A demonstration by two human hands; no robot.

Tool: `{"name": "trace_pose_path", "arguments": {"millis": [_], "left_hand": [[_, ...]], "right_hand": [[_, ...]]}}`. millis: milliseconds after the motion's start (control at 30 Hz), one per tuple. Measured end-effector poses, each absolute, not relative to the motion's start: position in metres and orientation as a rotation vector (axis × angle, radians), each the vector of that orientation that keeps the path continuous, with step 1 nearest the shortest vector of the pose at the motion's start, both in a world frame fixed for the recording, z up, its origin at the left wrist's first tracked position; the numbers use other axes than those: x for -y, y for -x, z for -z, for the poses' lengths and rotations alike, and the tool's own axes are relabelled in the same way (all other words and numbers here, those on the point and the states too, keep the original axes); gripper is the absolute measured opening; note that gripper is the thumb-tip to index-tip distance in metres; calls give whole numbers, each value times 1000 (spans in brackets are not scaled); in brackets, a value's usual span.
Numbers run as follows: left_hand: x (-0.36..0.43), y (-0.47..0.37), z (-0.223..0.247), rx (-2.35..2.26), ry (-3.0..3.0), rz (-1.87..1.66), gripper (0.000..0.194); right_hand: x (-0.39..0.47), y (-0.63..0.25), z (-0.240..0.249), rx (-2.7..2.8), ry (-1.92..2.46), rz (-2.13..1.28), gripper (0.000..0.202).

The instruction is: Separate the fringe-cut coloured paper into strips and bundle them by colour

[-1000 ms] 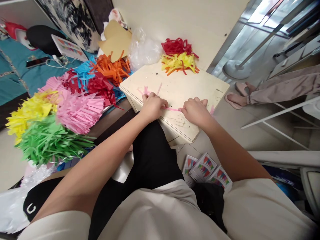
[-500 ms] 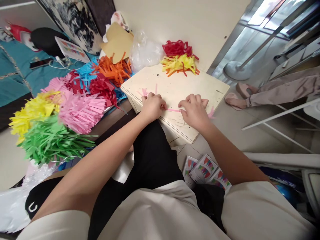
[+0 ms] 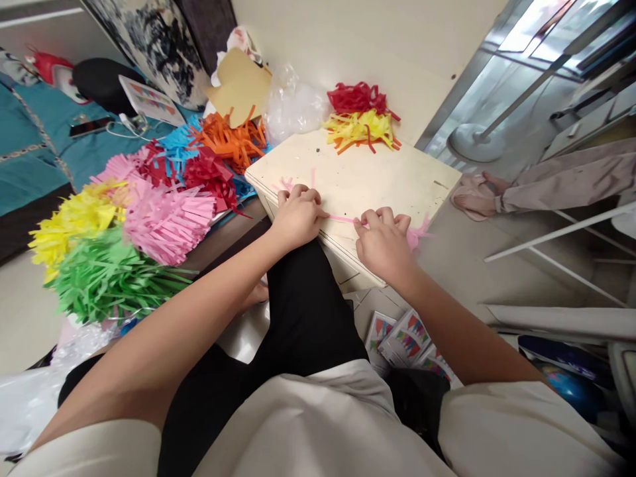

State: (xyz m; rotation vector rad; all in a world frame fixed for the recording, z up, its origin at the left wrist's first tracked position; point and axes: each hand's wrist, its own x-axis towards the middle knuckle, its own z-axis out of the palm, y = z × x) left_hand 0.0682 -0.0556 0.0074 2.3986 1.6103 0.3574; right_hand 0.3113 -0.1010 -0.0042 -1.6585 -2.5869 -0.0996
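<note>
A pink paper tassel (image 3: 342, 219) lies low over the cream tabletop (image 3: 368, 179), its middle narrowed to a thin band. My left hand (image 3: 299, 215) is closed around one side of it, with pink fringe strips showing past the fingers. My right hand (image 3: 385, 244) has its fingers curled down on the other side. More pink fringe (image 3: 420, 233) sticks out beyond that hand at the table's right edge. The band is stretched between both hands. What lies under my palms is hidden.
Red (image 3: 355, 98) and yellow tassels (image 3: 360, 126) lie at the table's back. Pink (image 3: 169, 218), green (image 3: 116, 275) and orange tassels (image 3: 233, 139) are heaped to the left. Printed packets (image 3: 405, 338) sit on the floor below. Another person's leg (image 3: 556, 179) is at right.
My right hand has turned and come down, its fingers more curled, and more pink fringe shows beside it. My left hand stays on the band. The view has shifted slightly.
</note>
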Motion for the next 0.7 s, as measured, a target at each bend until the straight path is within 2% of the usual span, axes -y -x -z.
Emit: {"name": "trace_pose_path", "arguments": {"millis": [233,433,533,700], "left_hand": [[70,-69,-8,-1661,-2434,-380,40],[69,-81,-15,-1677,-2486,-349,34],[65,-94,-16,-1547,-2604,-389,32],[46,-120,-7,-1375,-2717,-250,32]], "right_hand": [[118,-308,13,2511,1728,95,65],[107,-305,4,2523,1704,59,54],[101,-303,-1,2519,1689,57,49],[98,-306,1,2472,1638,88,43]]}}
